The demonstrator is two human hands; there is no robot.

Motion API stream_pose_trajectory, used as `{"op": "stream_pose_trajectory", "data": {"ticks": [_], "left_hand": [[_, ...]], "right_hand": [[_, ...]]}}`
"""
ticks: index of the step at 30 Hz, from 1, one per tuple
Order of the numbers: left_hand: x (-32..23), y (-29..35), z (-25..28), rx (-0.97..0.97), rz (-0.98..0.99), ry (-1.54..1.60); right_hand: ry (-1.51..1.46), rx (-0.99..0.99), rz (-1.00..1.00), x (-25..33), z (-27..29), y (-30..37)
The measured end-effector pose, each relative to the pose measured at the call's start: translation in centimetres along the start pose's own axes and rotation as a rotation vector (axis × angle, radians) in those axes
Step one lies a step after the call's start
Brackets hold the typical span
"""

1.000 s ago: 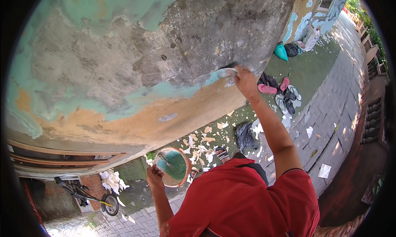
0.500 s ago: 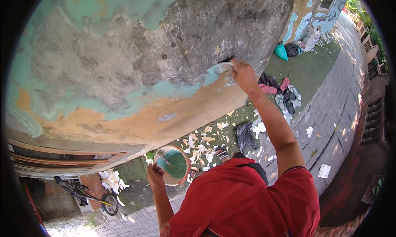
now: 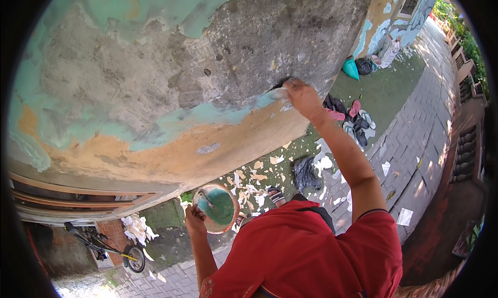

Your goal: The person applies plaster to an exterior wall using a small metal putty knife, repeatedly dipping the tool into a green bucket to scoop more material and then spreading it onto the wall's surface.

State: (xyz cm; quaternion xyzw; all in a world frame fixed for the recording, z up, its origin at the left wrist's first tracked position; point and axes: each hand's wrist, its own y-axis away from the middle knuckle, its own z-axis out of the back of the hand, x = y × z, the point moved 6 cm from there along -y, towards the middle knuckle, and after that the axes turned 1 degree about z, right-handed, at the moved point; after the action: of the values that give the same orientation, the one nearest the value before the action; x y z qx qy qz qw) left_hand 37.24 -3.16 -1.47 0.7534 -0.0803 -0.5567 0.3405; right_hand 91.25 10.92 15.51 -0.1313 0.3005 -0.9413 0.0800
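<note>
My right grip (image 3: 302,96) pinches something pale (image 3: 280,92) against the wall (image 3: 150,70). I can't tell my left grip's (image 3: 195,220) hold, nor read the sleeve print (image 3: 207,286).

We get outdoor daylight, soft open shade across wall (image 3: 140,75) and red shirt (image 3: 311,246). Dappled sun brightens paving (image 3: 407,137) toward upper right; greenery (image 3: 471,46) beyond looks bright. Glare nearly washes out ground (image 3: 88,289) at lower left. Fisheye bends window frame (image 3: 83,190) and reddish boundary wall (image 3: 438,225); black vignette rings view. We find right grip (image 3: 302,96) slightly blurred, basin (image 3: 220,207) reasonably crisp.
</note>
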Motion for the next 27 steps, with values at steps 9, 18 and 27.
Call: {"op": "stream_pose_trajectory", "data": {"ticks": [9, 18, 27], "left_hand": [[-0.4, 0.5, 0.5, -0.012, -0.044, 0.057], [-0.3, 0.0, 0.5, -0.039, -0.024, 0.056], [-0.2, 0.3, 0.8, -0.048, 0.000, 0.075]], "right_hand": [[-0.122, 0.102, 0.105, 1.0, 2.4, 1.4], [-0.091, -0.057, -0.122, -1.6, 2.6, -0.6], [-0.347, 0.040, -0.065, 0.3, -2.4, 3.8]]}}
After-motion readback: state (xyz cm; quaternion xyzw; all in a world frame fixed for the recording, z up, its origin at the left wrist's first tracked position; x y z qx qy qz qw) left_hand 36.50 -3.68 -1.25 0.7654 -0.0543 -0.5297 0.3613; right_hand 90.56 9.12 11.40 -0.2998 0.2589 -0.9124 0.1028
